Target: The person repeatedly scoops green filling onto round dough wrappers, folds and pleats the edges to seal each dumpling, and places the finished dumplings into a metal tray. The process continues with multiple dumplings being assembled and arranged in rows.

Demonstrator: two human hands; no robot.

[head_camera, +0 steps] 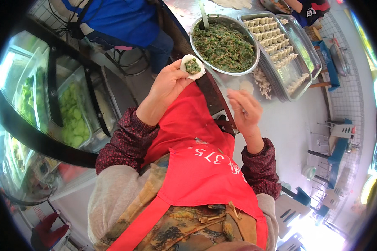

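Note:
My left hand (pixel 171 83) pinches a round dumpling wrapper (pixel 201 74) by its edge, above my red-aproned lap. A mound of green filling (pixel 192 66) sits in the middle of the wrapper, which lies unfolded. My right hand (pixel 245 109) hangs by the table edge, slightly blurred, its fingers loosely curled with nothing visible in them. Just beyond its fingertips a flat wrapper (pixel 247 86) lies on the table, partly hidden by the hand. Farther off stands a steel bowl (pixel 256 61) of chopped green filling (pixel 223 47), with a spoon (pixel 203 15) stuck in it.
Right of the bowl, a metal tray (pixel 297 75) holds rows of folded dumplings (pixel 268 36), beside another tray (pixel 315 59). Crumpled dough pieces (pixel 263 83) lie near it. A person in a blue garment (pixel 122 23) sits across on the left. A glass cabinet (pixel 34 84) with vegetables stands left.

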